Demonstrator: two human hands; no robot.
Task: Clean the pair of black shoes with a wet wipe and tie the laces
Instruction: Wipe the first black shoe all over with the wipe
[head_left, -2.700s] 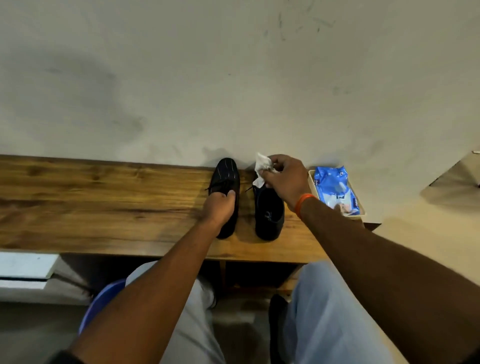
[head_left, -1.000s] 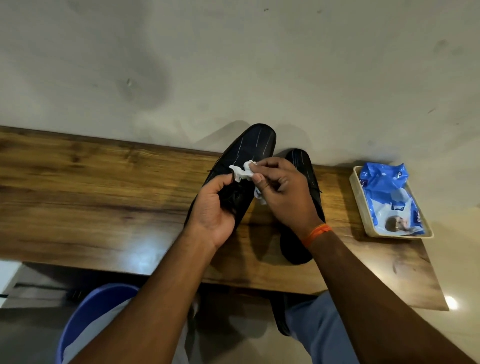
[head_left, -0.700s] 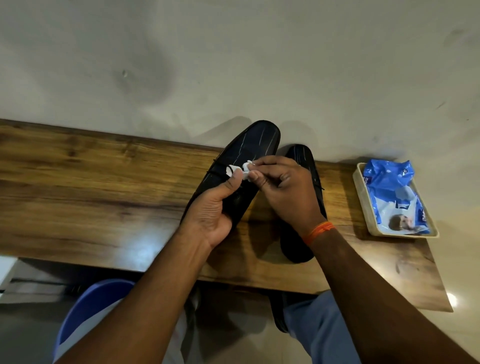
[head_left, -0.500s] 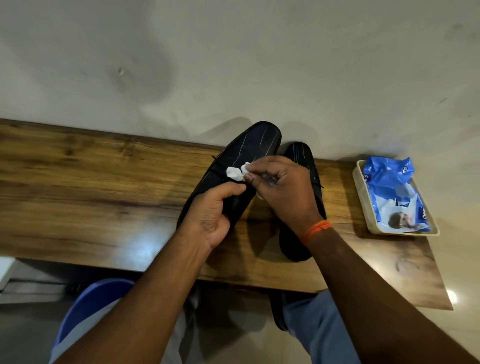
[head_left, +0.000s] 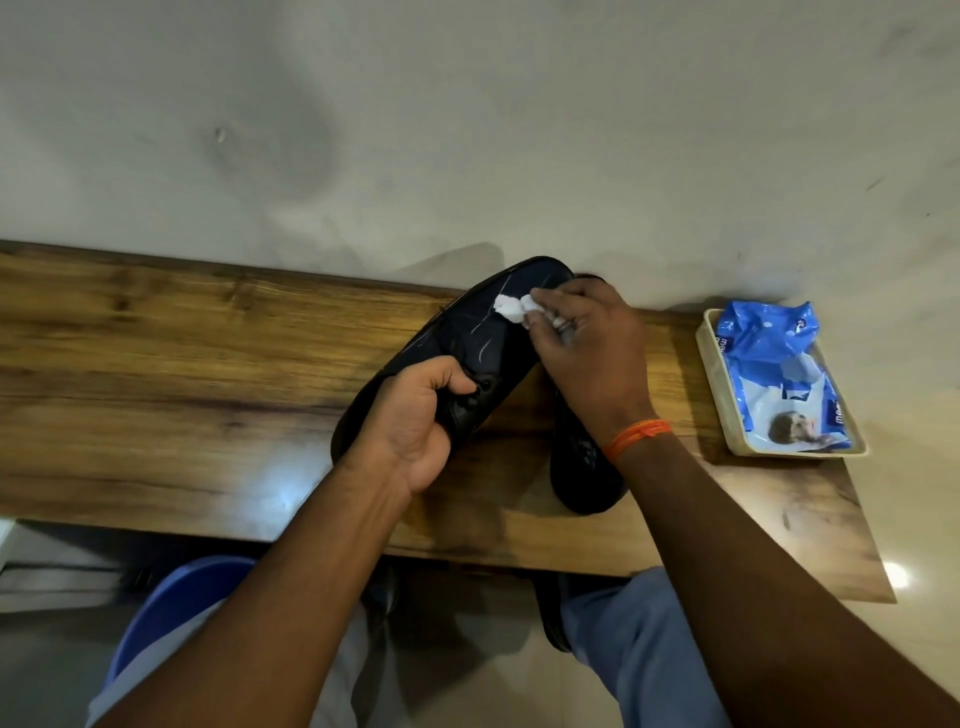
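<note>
My left hand (head_left: 413, 423) grips the heel end of one black shoe (head_left: 483, 332), which is lifted and tilted with its toe pointing up toward the wall. Streaks show on its upper. My right hand (head_left: 584, 345) pinches a crumpled white wet wipe (head_left: 511, 307) against the toe part of that shoe. The second black shoe (head_left: 584, 475) lies flat on the wooden table (head_left: 182, 364), mostly hidden under my right wrist; only its heel end shows.
A cream tray (head_left: 719, 384) holding a blue wet-wipe pack (head_left: 774, 374) sits at the table's right end. A plain wall rises just behind the table. My knees and a blue plastic seat (head_left: 166, 613) are below the front edge.
My right hand has slid the wipe from the lace area up to the toe of the lifted shoe. My left hand has shifted back to the heel and tilted the shoe more.
</note>
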